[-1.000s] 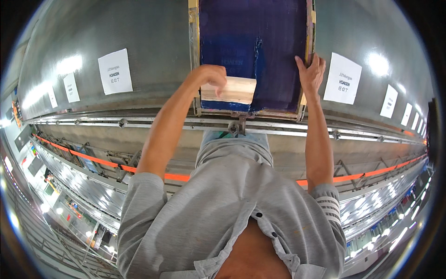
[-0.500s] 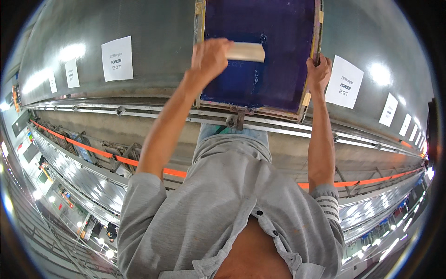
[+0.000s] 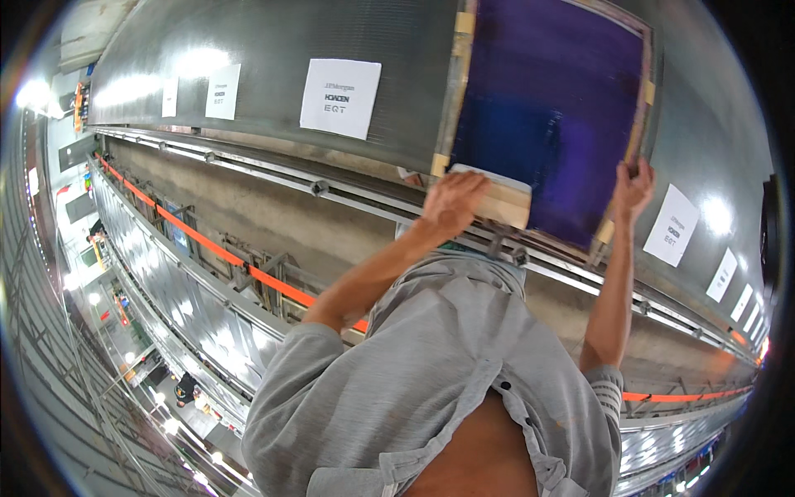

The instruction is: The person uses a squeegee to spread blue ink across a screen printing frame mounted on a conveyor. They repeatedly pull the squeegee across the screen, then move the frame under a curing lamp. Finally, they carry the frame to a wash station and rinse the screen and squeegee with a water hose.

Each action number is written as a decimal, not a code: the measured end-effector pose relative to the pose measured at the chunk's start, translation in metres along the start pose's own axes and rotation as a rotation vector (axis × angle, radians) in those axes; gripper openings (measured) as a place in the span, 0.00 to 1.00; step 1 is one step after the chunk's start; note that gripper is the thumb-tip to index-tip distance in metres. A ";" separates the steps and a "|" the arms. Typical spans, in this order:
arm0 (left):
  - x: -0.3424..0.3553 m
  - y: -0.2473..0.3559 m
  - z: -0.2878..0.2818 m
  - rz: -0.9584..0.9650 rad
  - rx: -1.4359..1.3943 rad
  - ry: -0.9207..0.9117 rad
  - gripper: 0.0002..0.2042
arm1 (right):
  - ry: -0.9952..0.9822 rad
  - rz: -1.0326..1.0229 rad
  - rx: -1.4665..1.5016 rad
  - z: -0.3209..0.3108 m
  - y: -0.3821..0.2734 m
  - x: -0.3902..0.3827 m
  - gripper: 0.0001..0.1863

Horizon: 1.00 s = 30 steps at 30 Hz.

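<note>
My left hand (image 3: 454,201) is closed round one end of a squeegee (image 3: 507,202) with a pale wooden handle. The squeegee lies across the near end of a printing screen (image 3: 571,99), close to the near frame bar. Purple and dark blue cover the mesh, with a darker streak down the middle. My right hand (image 3: 634,186) grips the right side of the screen's frame near its near corner, fingers curled over the edge. The squeegee's blade edge and what lies under the screen are hidden.
White printed sheets lie in a row on the long dark table (image 3: 273,41), including one sheet (image 3: 340,98) left of the screen and another sheet (image 3: 672,225) to its right. A metal rail (image 3: 257,171) with clamps edges the table. Behind me runs an orange strip (image 3: 217,251).
My left hand has drawn the squeegee over the mesh toward me, from mid-screen to the near end. My right hand stays on the frame. The whole view has turned and shifted.
</note>
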<state>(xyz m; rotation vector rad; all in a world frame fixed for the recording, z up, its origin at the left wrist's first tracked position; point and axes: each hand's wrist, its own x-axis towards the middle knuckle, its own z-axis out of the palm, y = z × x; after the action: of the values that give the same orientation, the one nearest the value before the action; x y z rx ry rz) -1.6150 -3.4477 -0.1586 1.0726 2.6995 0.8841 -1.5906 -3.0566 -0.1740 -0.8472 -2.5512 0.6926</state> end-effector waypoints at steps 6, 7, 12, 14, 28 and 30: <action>-0.055 -0.165 -0.107 -0.064 0.019 -0.050 0.18 | -0.088 0.110 0.112 0.143 -0.149 -0.062 0.17; -0.062 -0.186 -0.122 -0.087 0.123 -0.112 0.21 | -0.074 0.084 0.081 0.165 -0.167 -0.074 0.16; -0.069 -0.249 -0.180 -0.064 0.151 -0.192 0.26 | 0.079 -0.010 0.120 0.207 -0.241 -0.103 0.18; -0.069 -0.263 -0.192 -0.072 0.171 -0.231 0.27 | 0.095 -0.004 0.123 0.216 -0.259 -0.110 0.18; -0.043 -0.273 -0.204 -0.193 0.211 -0.419 0.19 | 0.077 0.044 0.004 0.235 -0.270 -0.117 0.15; -0.040 -0.277 -0.204 -0.183 0.221 -0.431 0.19 | 0.070 0.083 0.005 0.236 -0.272 -0.116 0.15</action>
<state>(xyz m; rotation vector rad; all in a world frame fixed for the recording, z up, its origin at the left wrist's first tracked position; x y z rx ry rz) -1.8110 -3.7334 -0.1476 0.9050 2.5085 0.2876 -1.7391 -3.3993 -0.2366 -0.9637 -2.4630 0.6809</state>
